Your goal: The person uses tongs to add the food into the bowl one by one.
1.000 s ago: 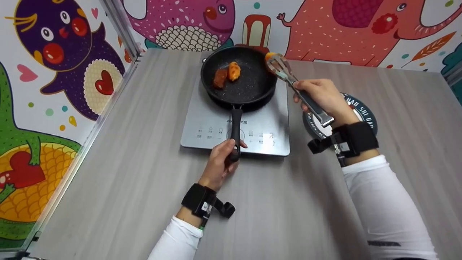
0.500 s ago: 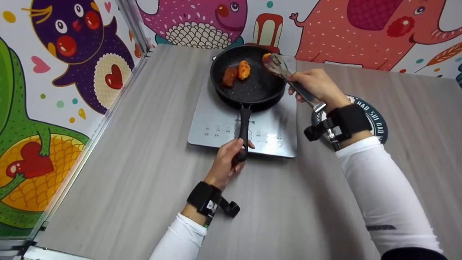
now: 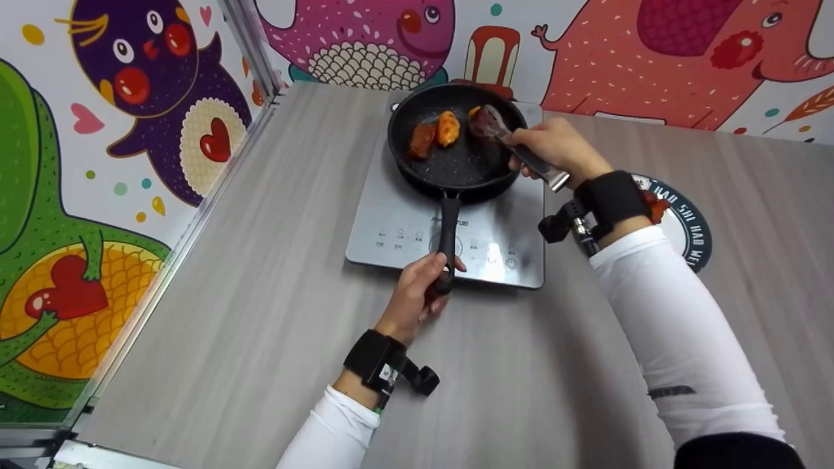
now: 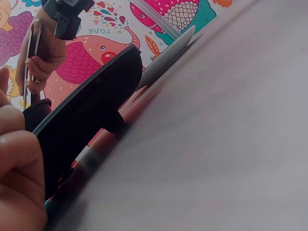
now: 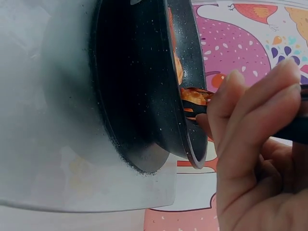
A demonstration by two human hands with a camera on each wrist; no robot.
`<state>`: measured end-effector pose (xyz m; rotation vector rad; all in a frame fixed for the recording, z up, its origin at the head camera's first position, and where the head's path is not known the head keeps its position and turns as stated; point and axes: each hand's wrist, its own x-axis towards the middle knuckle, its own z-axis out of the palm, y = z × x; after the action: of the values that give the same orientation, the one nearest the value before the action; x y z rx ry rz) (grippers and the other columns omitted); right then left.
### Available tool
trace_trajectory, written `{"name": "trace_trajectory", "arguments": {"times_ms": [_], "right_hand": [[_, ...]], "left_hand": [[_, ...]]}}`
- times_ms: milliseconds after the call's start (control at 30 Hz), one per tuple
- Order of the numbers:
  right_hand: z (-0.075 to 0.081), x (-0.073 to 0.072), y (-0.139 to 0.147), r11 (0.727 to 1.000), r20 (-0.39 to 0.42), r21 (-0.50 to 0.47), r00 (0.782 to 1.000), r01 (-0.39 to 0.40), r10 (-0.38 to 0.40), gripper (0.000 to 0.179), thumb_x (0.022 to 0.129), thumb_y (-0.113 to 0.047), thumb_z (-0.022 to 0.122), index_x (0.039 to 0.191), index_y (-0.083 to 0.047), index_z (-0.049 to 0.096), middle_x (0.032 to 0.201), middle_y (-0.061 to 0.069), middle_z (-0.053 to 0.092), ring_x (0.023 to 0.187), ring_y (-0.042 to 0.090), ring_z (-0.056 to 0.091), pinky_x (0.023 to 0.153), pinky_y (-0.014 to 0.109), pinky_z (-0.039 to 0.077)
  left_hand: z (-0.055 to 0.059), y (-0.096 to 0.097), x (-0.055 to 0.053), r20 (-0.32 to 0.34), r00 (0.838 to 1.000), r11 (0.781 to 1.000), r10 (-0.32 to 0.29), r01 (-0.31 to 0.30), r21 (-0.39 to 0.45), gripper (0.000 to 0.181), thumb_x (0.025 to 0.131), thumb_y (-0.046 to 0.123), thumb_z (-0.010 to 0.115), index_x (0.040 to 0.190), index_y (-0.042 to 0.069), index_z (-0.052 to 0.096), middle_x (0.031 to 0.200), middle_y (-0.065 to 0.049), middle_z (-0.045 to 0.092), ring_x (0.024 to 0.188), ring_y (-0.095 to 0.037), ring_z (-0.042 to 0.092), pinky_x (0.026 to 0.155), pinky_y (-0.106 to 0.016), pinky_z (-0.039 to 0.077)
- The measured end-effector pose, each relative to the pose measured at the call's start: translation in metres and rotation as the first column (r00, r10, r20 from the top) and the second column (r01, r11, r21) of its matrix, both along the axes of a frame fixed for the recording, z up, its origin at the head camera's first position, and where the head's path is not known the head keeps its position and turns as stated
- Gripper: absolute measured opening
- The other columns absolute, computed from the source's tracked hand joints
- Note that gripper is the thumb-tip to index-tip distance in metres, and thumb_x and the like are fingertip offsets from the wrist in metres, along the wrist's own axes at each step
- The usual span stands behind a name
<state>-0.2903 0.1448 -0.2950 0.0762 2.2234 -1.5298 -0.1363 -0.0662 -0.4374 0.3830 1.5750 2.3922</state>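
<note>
My left hand (image 3: 417,283) grips the black handle (image 3: 449,221) of a dark speckled frying pan (image 3: 451,170). In the pan, left of centre, lie a reddish-brown piece of meat (image 3: 422,140) and an orange one (image 3: 447,129), side by side. With my right hand (image 3: 554,146) I hold metal tongs (image 3: 535,163) with dark grips, reaching over the pan's right rim. A third meat piece (image 5: 193,96) is between the tong tips, low inside the pan wall in the right wrist view. In the left wrist view, curled fingers (image 4: 19,163) of the left hand show beside the pan.
Beneath the pan is a silver induction cooker (image 3: 391,218) with touch controls. A round dark-rimmed plate (image 3: 700,234) stands to the right, partly under my right forearm, with reddish meat (image 3: 657,207) on it. Painted wall panels (image 3: 606,58) close off the back and left of the grey table (image 3: 260,260).
The tongs with their meat piece have moved left and down, from the pan's right rim to inside the pan. More of the plate shows. My left hand keeps its grip on the handle.
</note>
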Motion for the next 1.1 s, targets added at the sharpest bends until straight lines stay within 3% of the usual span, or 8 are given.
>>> {"name": "trace_trajectory", "arguments": {"times_ms": [100,267,600,833,1100], "right_hand": [[0.001,-0.003,0.0,1.0,0.028,-0.018,1.0,0.009,-0.008,0.037,0.088,-0.022,0.056,0.108,0.009,0.051,0.063,0.005,0.061,0.041,0.008,0.051,0.039,0.018,0.043],[0.003,-0.005,0.0,0.999,0.044,0.038,0.999,0.005,-0.007,0.039,0.088,-0.024,0.055,0.111,0.007,0.05,0.065,0.004,0.062,0.042,0.008,0.051,0.04,0.018,0.043],[0.004,-0.008,-0.001,0.996,0.047,0.082,0.998,-0.039,0.035,0.036,0.088,-0.026,0.055,0.105,0.006,0.053,0.065,0.003,0.062,0.043,0.008,0.051,0.042,0.018,0.044],[0.003,-0.01,-0.003,0.976,0.022,0.183,0.993,-0.114,0.112,0.037,0.09,-0.028,0.052,0.105,0.006,0.055,0.065,0.001,0.062,0.045,0.006,0.052,0.045,0.018,0.045],[0.002,-0.009,-0.012,0.961,-0.057,0.255,0.99,-0.108,0.127,0.037,0.088,-0.027,0.054,0.102,0.007,0.06,0.064,0.001,0.062,0.047,0.007,0.056,0.046,0.018,0.047]], "left_hand": [[-0.001,0.002,0.0,0.007,1.0,1.0,-0.004,0.004,0.004,0.045,0.089,0.045,0.047,0.1,0.002,0.056,0.05,0.002,0.037,0.039,-0.011,0.029,0.031,-0.027,0.017],[-0.001,0.005,0.0,0.013,1.0,1.0,-0.014,0.014,0.016,0.044,0.089,0.043,0.047,0.1,0.001,0.056,0.05,0.003,0.037,0.038,-0.01,0.029,0.03,-0.026,0.017],[0.0,0.007,0.0,0.008,1.0,1.0,-0.02,0.02,0.012,0.043,0.089,0.043,0.048,0.099,0.002,0.057,0.05,0.002,0.037,0.038,-0.01,0.029,0.03,-0.026,0.017],[-0.002,0.004,0.0,0.007,1.0,1.0,-0.007,0.007,0.007,0.044,0.088,0.044,0.048,0.099,0.002,0.057,0.051,0.002,0.037,0.039,-0.01,0.029,0.03,-0.026,0.017],[-0.001,0.0,0.0,-0.001,1.0,1.0,0.008,-0.008,-0.004,0.044,0.089,0.044,0.046,0.099,0.002,0.056,0.052,0.003,0.038,0.039,-0.01,0.03,0.03,-0.027,0.017]]}}
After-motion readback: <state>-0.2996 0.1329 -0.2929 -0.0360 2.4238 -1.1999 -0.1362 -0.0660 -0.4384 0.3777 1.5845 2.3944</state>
